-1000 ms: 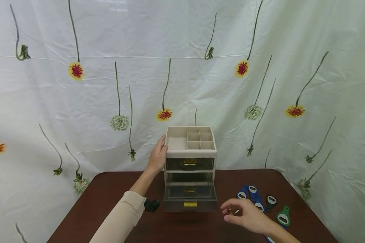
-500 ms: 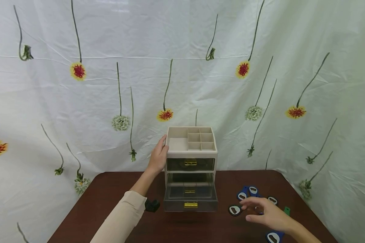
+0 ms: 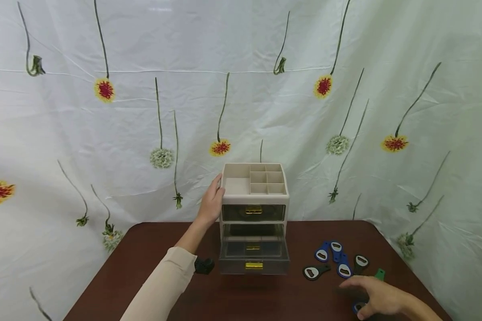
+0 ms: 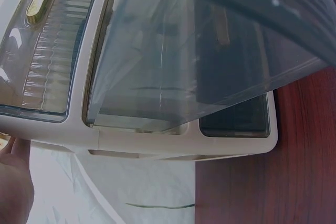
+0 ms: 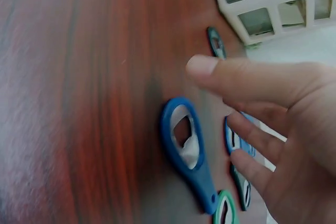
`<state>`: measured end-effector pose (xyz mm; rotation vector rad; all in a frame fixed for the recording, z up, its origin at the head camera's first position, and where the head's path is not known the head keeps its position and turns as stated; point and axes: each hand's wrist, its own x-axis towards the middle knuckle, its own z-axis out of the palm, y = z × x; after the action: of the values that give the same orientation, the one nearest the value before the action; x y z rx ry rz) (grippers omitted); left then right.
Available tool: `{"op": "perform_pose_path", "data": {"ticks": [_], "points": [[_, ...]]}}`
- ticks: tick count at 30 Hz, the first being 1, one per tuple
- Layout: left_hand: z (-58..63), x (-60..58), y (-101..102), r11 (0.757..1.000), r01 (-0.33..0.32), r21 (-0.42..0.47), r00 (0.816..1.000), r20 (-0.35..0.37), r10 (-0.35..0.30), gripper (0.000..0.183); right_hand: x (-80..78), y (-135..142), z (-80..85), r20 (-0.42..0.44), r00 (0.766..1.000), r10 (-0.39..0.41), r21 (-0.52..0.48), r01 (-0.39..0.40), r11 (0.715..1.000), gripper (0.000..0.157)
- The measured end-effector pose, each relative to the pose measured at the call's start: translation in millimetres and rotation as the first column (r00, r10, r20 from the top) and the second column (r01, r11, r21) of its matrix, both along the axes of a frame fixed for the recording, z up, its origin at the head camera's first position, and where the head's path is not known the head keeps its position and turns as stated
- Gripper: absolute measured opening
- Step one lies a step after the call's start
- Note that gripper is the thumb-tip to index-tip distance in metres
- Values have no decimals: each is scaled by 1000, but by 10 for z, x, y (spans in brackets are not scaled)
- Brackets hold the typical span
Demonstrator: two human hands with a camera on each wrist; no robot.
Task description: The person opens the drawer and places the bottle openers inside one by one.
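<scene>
My left hand [image 3: 210, 203] rests against the upper left side of a cream desktop drawer organizer [image 3: 255, 196], its fingers along the edge. The organizer's clear middle drawer [image 3: 271, 266] is pulled out toward me; the drawer above it is closed. At the right, my right hand [image 3: 381, 295] hovers over the table with thumb and fingers spread, holding nothing. Below it lies a blue bottle opener [image 5: 197, 179], partly hidden by the hand in the head view. A green bottle opener [image 3: 380, 274] lies just beyond the hand, mostly covered by it.
Several more bottle openers lie on the dark red-brown table [image 3: 241, 298] right of the organizer, among them a blue one [image 3: 344, 264] and a black one [image 3: 323, 269]. A small black object [image 3: 204, 266] shows beside my left cuff. A flower-printed white cloth [image 3: 193, 133] hangs behind the table.
My right hand has moved right and toward me, away from the drawer and past the black and blue bottle openers, uncovering them. My left hand stays on the organizer.
</scene>
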<state>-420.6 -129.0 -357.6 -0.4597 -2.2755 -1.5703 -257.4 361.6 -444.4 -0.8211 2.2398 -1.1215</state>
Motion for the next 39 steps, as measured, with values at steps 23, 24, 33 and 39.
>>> {"op": "perform_pose_path", "data": {"ticks": [23, 24, 33, 39], "points": [[6, 18, 11, 1000, -1, 29, 1000, 2, 1, 55, -532, 481, -1035, -202, 979, 2, 68, 12, 998, 28], [8, 18, 13, 1000, 1, 28, 1000, 0, -1, 55, -503, 441, -980, -216, 976, 6, 59, 7, 998, 26], [-1, -21, 23, 1000, 4, 5, 1000, 10, -4, 55, -474, 164, -537, -295, 954, -51, 51, 69, 996, 25], [-2, -15, -3, 1000, -8, 10, 1000, 23, 8, 56, -370, -353, 238, -410, 910, -54, 113, 109, 988, 25]]}}
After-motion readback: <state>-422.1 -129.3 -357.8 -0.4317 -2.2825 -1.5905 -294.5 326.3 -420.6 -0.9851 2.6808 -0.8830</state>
